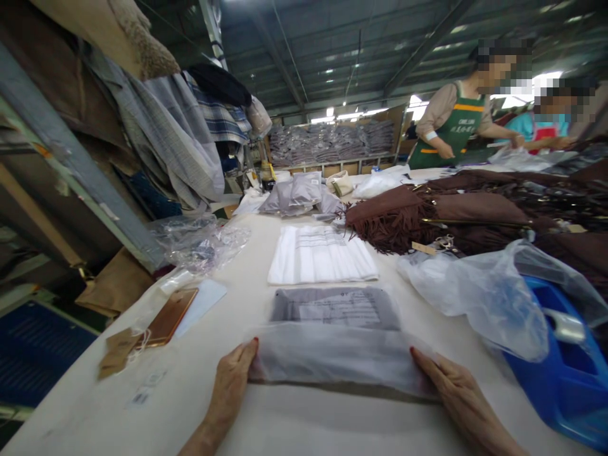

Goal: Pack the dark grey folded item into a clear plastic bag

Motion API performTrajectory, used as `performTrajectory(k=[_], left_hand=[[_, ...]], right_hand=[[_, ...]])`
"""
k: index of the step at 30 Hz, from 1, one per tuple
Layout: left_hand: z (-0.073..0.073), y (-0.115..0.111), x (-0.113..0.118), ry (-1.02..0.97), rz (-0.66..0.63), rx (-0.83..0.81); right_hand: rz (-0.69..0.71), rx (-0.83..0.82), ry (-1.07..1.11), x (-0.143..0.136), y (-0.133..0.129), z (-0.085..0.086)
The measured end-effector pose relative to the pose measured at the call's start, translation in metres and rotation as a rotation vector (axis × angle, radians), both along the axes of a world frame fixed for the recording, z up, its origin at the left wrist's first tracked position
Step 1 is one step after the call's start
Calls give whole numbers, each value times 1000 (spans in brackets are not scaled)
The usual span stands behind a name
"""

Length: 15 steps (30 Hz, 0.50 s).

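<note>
A folded grey cloth item in a clear plastic bag [327,354] lies before me on the white table, with printed lettering on the bag's far part. The nearer part looks cloudy, as if plastic is doubled over it. Gripping its left edge is my left hand [234,368], thumb on top and fingers mostly hidden beneath. On the opposite edge, my right hand [451,380] pinches the plastic in the same way. Just beyond the bag is a stack of white printed plastic bags [323,256].
At left lie a phone [171,316], brown paper tags [118,351] and crumpled plastic [199,244]. Brown fringed cloths [394,215] and a blue bin [560,373] draped with plastic stand at right. Packed grey bundles [299,193] sit farther back. Two people work across the table.
</note>
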<state>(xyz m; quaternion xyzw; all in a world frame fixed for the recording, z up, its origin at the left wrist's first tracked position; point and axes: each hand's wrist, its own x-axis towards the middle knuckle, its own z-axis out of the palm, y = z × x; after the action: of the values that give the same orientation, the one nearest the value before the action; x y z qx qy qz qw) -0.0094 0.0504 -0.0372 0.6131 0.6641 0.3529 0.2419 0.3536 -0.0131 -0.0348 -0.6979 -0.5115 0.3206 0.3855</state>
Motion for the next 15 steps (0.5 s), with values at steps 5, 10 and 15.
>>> performTrajectory(k=[5, 10, 15], left_hand=[[-15, 12, 1, 296, -39, 195], [-38, 10, -9, 706, 19, 370], [-33, 6, -8, 1000, 2, 281]], right_hand=[[-77, 75, -222, -6, 7, -11], [-58, 46, -387, -8, 11, -5], [34, -94, -501, -10, 23, -3]])
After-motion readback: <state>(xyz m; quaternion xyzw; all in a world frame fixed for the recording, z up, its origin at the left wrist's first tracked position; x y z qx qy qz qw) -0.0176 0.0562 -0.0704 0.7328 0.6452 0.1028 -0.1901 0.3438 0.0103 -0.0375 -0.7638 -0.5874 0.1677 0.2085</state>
